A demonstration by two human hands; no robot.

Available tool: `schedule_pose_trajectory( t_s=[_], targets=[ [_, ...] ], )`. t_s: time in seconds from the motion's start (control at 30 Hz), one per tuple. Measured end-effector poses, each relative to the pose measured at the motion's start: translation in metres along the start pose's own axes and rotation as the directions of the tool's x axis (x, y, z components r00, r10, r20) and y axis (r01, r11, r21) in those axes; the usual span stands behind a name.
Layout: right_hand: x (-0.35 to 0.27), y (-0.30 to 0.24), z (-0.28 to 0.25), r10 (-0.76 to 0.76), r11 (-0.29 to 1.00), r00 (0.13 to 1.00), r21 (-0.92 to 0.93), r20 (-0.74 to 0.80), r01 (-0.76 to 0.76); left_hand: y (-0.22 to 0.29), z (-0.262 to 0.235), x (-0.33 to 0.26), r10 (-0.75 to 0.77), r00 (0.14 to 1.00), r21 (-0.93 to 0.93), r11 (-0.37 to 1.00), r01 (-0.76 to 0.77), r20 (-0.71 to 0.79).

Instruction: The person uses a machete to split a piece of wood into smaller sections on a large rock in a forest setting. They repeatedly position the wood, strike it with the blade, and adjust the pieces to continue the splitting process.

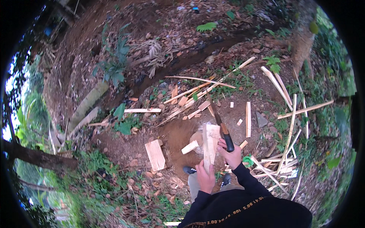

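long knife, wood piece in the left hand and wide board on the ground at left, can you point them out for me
Long knife [218, 117]: head view, on the lower part of its blade.
Wood piece [211, 146]: head view, middle of its upper face.
Wide board [155, 155]: head view, middle of its flat face.

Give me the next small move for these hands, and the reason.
Probably bring the machete leftward over the far end of the wood block. The right hand holds the machete by its black handle, blade pointing away beside the block's right edge, while the left hand grips the block's near end, apart from the blade.
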State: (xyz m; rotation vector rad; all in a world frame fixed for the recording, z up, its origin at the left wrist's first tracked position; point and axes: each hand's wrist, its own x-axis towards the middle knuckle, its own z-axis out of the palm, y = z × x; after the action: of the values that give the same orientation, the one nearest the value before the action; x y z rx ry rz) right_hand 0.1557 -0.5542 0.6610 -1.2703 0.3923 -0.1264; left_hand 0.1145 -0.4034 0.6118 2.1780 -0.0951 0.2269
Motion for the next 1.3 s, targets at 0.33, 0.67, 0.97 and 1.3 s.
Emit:
schedule_pose_trajectory(
  t_s=[0.33,0.67,0.97,1.3],
  targets=[
    [0.023,-0.023,0.005,-0.099,0.992,0.995,0.072,0.001,0.099,0.01,-0.02,0.001,-0.102,0.845,-0.604,0.655,0.454,0.525],
    [0.037,-0.054,0.02,0.048,0.903,0.999,0.428,-0.002,-0.042,0.049,-0.075,0.027,0.082,0.942,-0.781,0.585,0.218,0.324],
    [0.019,-0.017,0.024,0.241,0.841,0.961,0.466,0.135,-0.276,0.058,-0.037,0.078,0.27,0.941,-0.596,0.728,-0.339,-0.205],
    [-0.042,0.06,-0.033,0.404,0.868,0.915,0.309,0.012,-0.388,0.0,-0.091,0.156,-0.172,0.934,-0.949,-0.08,0.305,0.314]
  ],
)
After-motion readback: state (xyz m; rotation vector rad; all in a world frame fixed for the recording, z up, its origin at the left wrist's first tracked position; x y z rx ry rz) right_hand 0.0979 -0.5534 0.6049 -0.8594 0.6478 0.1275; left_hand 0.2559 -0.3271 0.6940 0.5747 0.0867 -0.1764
